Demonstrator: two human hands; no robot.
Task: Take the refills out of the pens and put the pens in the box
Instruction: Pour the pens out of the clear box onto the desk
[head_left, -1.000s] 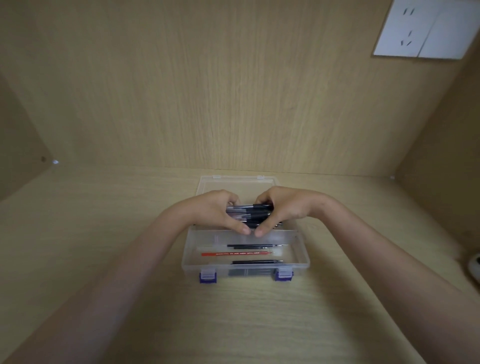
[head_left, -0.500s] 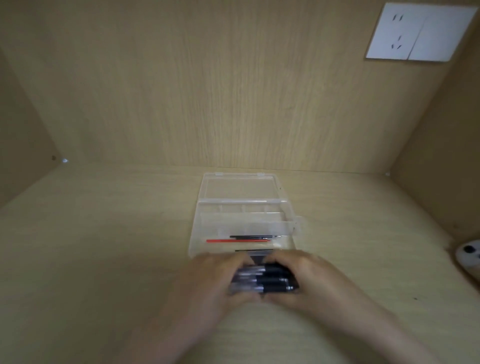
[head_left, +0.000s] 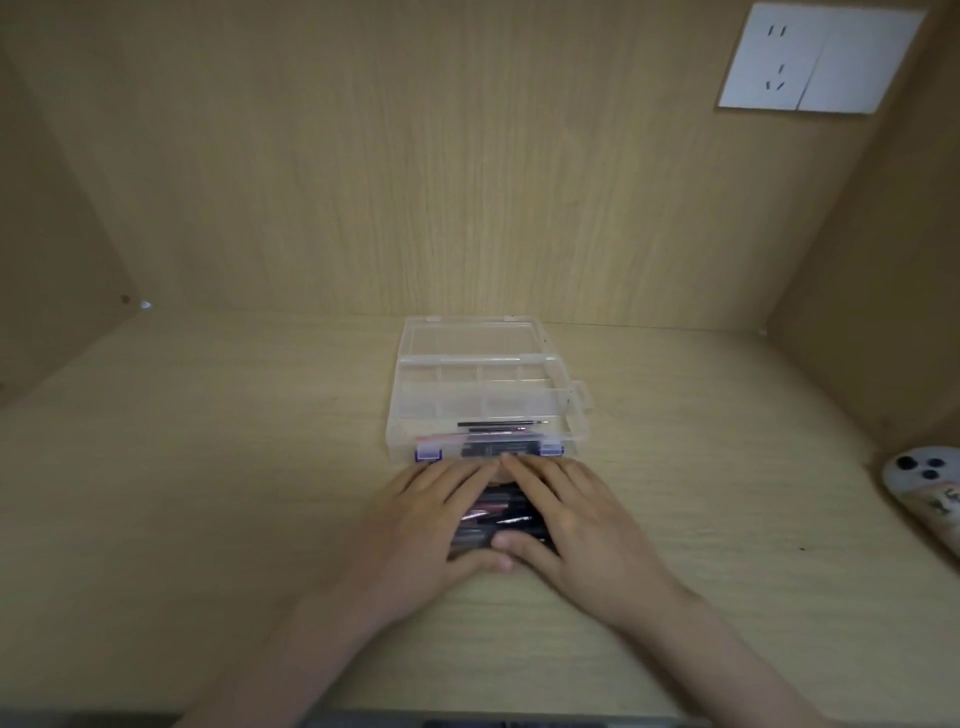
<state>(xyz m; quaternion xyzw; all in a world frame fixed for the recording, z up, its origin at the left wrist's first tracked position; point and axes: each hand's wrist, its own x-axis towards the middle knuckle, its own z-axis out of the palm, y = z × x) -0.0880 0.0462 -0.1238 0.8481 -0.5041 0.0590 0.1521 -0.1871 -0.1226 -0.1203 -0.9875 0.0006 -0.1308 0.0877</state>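
Wood desk, wall socket; left hand, right hand hold pens

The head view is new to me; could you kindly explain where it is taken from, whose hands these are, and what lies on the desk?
No machine here: a person wears one camera on the head, looking forward and down, so the two arms are their own. The left hand and right hand together grip a bundle of pens on the wooden desk, in front of a clear plastic box with its lid open. Thin refills lie in its near compartment. A wall socket sits top right; a white device with dark buttons lies at the right edge.
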